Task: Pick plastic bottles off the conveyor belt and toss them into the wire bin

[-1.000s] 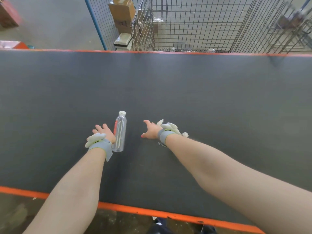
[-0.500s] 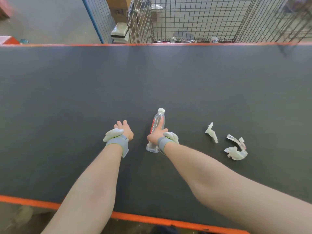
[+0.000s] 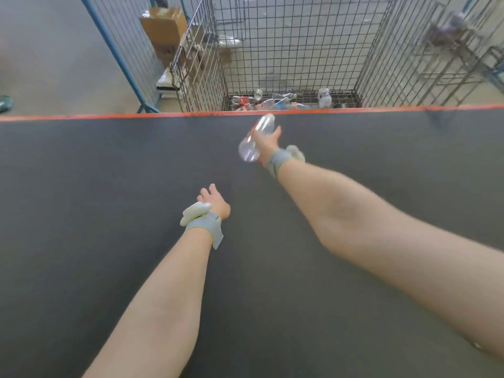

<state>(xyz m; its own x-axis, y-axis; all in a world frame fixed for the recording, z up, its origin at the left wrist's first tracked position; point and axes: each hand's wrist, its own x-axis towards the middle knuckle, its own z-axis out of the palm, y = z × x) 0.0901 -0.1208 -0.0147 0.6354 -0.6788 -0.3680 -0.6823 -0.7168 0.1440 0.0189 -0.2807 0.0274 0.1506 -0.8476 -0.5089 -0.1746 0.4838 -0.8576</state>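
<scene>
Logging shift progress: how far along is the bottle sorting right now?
Done: several bottles lie in the wire bin. In hand: the right hand holds a clear bottle raised toward the bin; left hand open. Left: tossing it; no other bottle shows on the belt.

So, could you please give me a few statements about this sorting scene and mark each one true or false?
1. The right hand holds a clear bottle out towards the far edge of the belt. True.
2. The left hand grips a second bottle. False: it holds nothing, and its fingers are relaxed over the belt.
3. The wire bin has nothing in it. False: several bottles lie at its bottom.
4. A cardboard box stands beyond the belt, to the left of the wire bin. True.
</scene>
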